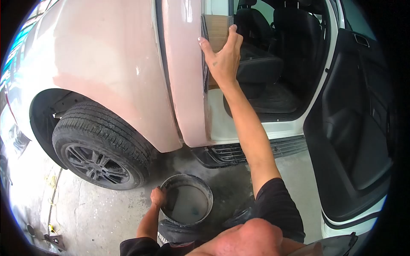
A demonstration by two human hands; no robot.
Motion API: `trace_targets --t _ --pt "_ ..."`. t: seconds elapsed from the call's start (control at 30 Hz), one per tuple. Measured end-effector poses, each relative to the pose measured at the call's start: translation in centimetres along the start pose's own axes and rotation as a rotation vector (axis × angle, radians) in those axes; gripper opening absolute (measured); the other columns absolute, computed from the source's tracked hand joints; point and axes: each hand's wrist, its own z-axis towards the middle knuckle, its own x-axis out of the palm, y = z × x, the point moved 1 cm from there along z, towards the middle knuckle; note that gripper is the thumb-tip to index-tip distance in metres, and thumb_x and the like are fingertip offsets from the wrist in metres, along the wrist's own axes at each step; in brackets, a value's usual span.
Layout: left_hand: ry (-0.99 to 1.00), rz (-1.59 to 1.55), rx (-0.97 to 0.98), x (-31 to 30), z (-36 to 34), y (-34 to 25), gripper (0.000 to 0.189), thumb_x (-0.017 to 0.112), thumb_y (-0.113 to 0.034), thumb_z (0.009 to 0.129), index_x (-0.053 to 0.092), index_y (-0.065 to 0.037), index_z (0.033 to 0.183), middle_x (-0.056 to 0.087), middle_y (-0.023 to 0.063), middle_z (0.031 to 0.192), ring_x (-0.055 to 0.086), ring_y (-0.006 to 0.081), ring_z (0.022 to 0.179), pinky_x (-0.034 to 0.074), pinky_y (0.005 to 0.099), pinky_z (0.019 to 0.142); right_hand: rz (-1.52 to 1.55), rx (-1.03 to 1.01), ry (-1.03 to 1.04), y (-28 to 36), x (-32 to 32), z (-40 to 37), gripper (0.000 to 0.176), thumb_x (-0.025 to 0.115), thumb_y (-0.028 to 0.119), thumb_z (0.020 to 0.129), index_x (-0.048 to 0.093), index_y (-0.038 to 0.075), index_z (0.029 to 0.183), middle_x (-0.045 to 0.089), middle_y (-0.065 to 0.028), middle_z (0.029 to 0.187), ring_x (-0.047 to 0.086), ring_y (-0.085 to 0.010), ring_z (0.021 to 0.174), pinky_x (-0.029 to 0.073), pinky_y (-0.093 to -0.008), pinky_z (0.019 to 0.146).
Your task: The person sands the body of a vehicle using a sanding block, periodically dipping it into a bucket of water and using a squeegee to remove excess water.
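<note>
My right hand (224,59) is closed around a long wooden sanding block (218,26), thumb on one edge and fingers on the other. Dark sheet, apparently sandpaper, lines the block's left side. The block stands upright against the edge of the pinkish, primed body panel (185,81) beside the door opening. Low on the left, my left hand (158,197) is closed at the rim of a round bucket (210,194). Cloudy grey water (188,202) fills part of the bucket, with something small and bluish in it. The left fingertips are hidden.
A rear wheel (102,149) is left of the bucket, under the pink-and-white fender (111,64). A black side step (228,153) runs below the doorway. The open door (354,128) stands at right; dark seats (260,64) show inside. Yellow cord (52,200) lies on the concrete floor.
</note>
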Motion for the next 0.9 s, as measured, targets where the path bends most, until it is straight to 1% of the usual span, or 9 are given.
trace_targets --t 0.07,0.13,0.2,0.23,0.4,0.53,0.63,0.77,0.9 --pt "-0.01 0.022 0.016 -0.5 2.6 -0.5 0.046 0.061 -0.044 0.095 0.069 -0.002 0.111 0.073 0.0252 0.108 0.07 0.0425 0.105 0.055 0.0499 0.092 -0.017 -0.037 -0.03 -0.1 0.3 2.2 0.097 0.084 0.043 0.079 0.034 -0.009 0.145 0.051 -0.0296 0.122 0.058 -0.0471 0.111 0.05 -0.0536 0.093" --pt "0.063 0.006 -0.02 1.8 -4.5 1.2 0.045 0.06 -0.044 0.095 0.069 -0.002 0.11 0.073 0.025 0.107 0.07 0.0425 0.104 0.056 0.0497 0.091 -0.074 -0.007 0.062 1.7 0.4 5.7 0.091 0.084 0.043 0.08 0.039 -0.008 0.141 0.05 -0.0278 0.125 0.058 -0.046 0.113 0.05 -0.049 0.095" --pt "0.009 0.015 -0.004 0.1 -1.2 0.9 0.044 0.06 -0.043 0.095 0.069 -0.003 0.11 0.073 0.0248 0.107 0.07 0.0426 0.104 0.056 0.0496 0.091 -0.102 0.239 0.163 4.1 1.4 13.6 0.093 0.073 0.046 0.091 0.027 -0.004 0.154 0.038 -0.0314 0.152 0.05 -0.0507 0.132 0.047 -0.0552 0.108" --pt "0.009 0.017 -0.008 0.1 -1.1 0.8 0.043 0.06 -0.043 0.095 0.069 -0.003 0.11 0.073 0.0247 0.107 0.07 0.0426 0.103 0.056 0.0495 0.091 -0.143 0.146 0.144 4.3 1.4 14.4 0.083 0.073 0.038 0.09 0.033 -0.01 0.145 0.044 -0.0339 0.142 0.056 -0.0486 0.123 0.054 -0.0519 0.095" --pt "0.006 0.01 0.001 -0.1 -1.9 0.5 0.042 0.061 -0.042 0.095 0.069 -0.003 0.11 0.073 0.0249 0.106 0.07 0.0427 0.104 0.056 0.0498 0.091 0.009 0.004 0.001 1.4 0.0 3.3 0.091 0.083 0.047 0.078 0.04 -0.004 0.14 0.05 -0.0287 0.128 0.057 -0.047 0.114 0.049 -0.0511 0.097" --pt "0.005 -0.013 -0.01 -0.7 -1.8 0.0 0.041 0.062 -0.041 0.095 0.069 -0.002 0.108 0.073 0.0254 0.104 0.07 0.0434 0.103 0.056 0.0501 0.09 -0.075 -0.025 0.016 1.8 0.9 7.4 0.093 0.084 0.043 0.08 0.037 -0.005 0.145 0.05 -0.0291 0.126 0.057 -0.0471 0.114 0.048 -0.0508 0.097" --pt "-0.018 -0.014 -0.003 0.0 -1.4 0.9 0.04 0.062 -0.04 0.096 0.069 -0.002 0.108 0.073 0.0256 0.102 0.07 0.0439 0.102 0.056 0.0504 0.09 -0.175 0.19 0.174 6.1 0.4 14.3 0.081 0.073 0.034 0.091 0.032 -0.011 0.144 0.045 -0.035 0.14 0.055 -0.049 0.123 0.05 -0.0513 0.1" --pt "-0.013 -0.013 -0.013 -0.3 -1.7 0.6 0.044 0.064 -0.043 0.092 0.071 -0.003 0.11 0.073 0.0262 0.103 0.07 0.0443 0.102 0.056 0.0512 0.089 -0.195 -0.123 -0.078 2.6 0.9 7.9 0.084 0.077 0.033 0.089 0.033 -0.012 0.146 0.05 -0.0338 0.133 0.057 -0.0492 0.118 0.052 -0.0513 0.097" --pt "-0.032 0.006 0.008 0.5 -1.3 1.1 0.041 0.062 -0.041 0.096 0.069 -0.002 0.106 0.073 0.0261 0.101 0.07 0.0445 0.099 0.055 0.0508 0.089 -0.084 -0.05 0.051 0.3 -2.2 -5.9 0.097 0.08 0.043 0.085 0.031 -0.013 0.147 0.048 -0.0314 0.126 0.052 -0.0476 0.118 0.046 -0.0517 0.1"
